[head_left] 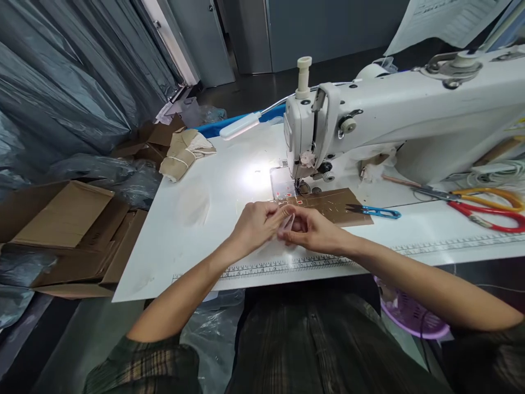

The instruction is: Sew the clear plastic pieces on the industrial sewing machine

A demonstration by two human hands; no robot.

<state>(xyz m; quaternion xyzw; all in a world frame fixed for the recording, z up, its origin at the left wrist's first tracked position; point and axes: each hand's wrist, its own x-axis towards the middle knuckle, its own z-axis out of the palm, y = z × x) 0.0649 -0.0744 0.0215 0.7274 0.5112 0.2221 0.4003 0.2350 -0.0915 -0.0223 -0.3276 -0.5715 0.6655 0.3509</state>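
Both hands meet over the near middle of the white table [197, 219], just in front of the sewing machine [394, 120]. The left hand [256, 224] and the right hand [314, 230] pinch between their fingertips a small pale piece [287, 223], thin and partly hidden by the fingers; what it is made of cannot be told. Each grip is clenched on that piece, the left from the left side and the right from the right, with the fingertips almost touching.

Just beyond the hands a brown cardboard sheet [334, 205] lies flat on the table, reaching under the machine's needle area. On its right part rest blue thread snips [375, 211]. Further right lie scissors with red and orange handles [488, 210]. A printed ruler strip [287, 266] runs along the table's near edge, below the hands. A white lamp bar [240, 126] shines on the table left of the machine head. At the table's far left corner sits a bundle of tan fabric pieces [182, 153]. Flattened cardboard boxes [69, 230] lie off the table's left side.
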